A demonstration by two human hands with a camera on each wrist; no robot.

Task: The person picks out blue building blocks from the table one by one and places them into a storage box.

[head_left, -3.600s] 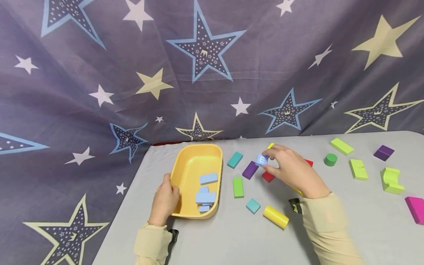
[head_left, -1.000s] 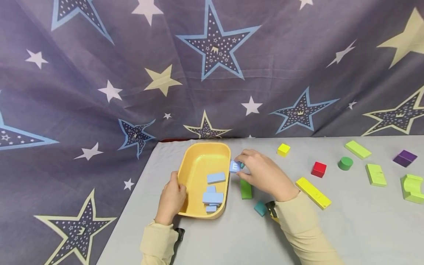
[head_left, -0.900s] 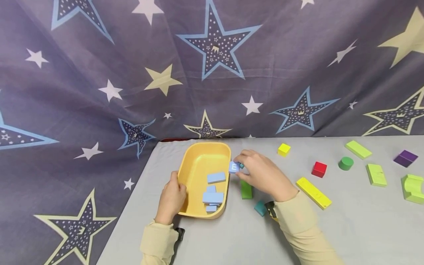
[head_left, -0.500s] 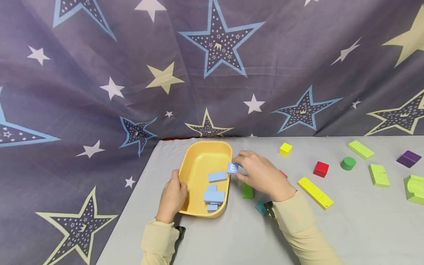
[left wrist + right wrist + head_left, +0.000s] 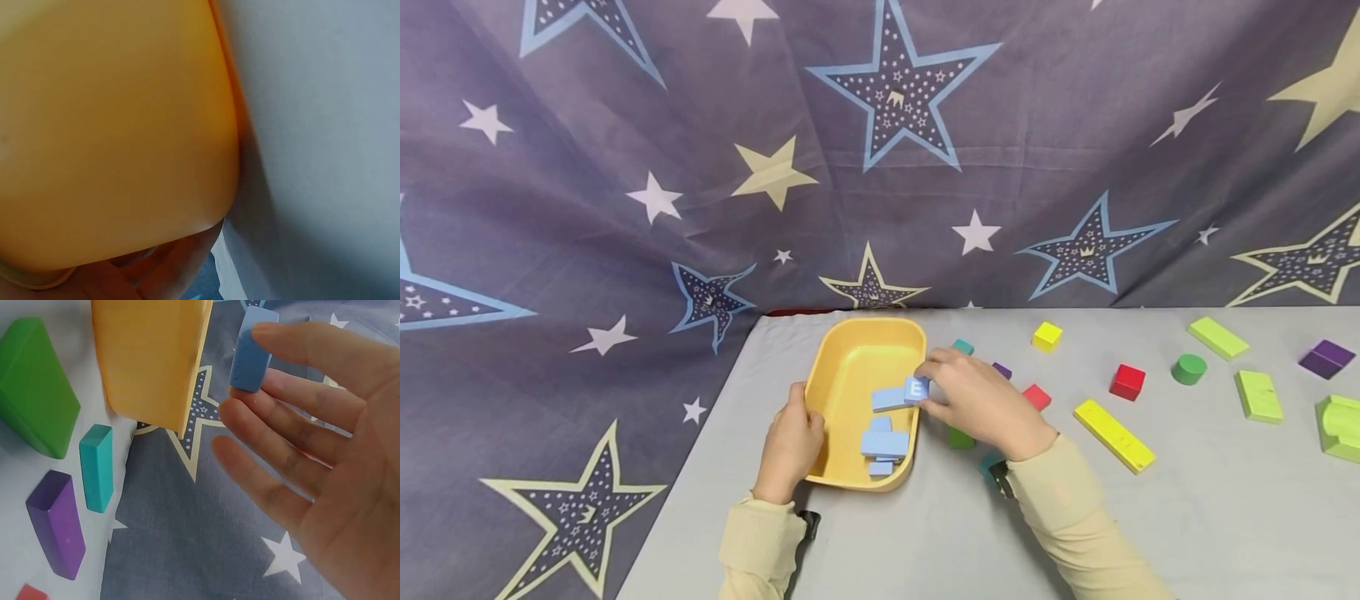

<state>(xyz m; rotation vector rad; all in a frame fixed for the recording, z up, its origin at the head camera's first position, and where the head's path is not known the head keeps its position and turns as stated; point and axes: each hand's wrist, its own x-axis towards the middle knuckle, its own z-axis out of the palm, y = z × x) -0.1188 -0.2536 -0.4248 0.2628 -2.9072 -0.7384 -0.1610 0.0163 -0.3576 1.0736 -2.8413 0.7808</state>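
My left hand (image 5: 788, 446) grips the left rim of a yellow plastic bin (image 5: 842, 367), with the thumb inside the wall. The left wrist view is mostly filled by the bin's outer wall (image 5: 125, 137), fingers under its edge. Between thumb and fingertips my right hand (image 5: 981, 398) pinches a small light-blue block (image 5: 915, 389) marked with a white E, held at the bin's right rim. The right wrist view shows that blue block (image 5: 252, 353) raised beside the bin, the other fingers spread. Several light-blue blocks (image 5: 884, 444) lie in the bin's right half.
Right of the bin, partly behind the right hand, lie teal (image 5: 962, 346), purple (image 5: 56, 525) and green (image 5: 37, 387) blocks. Farther right are a yellow cube (image 5: 1047, 337), red cube (image 5: 1127, 382), long yellow block (image 5: 1114, 436) and green cylinder (image 5: 1189, 369). A starry curtain (image 5: 625, 250) hangs behind.
The right hand has carried the light-blue E block leftward from among the scattered blocks to over the bin's right rim. The left hand keeps its grip on the bin.
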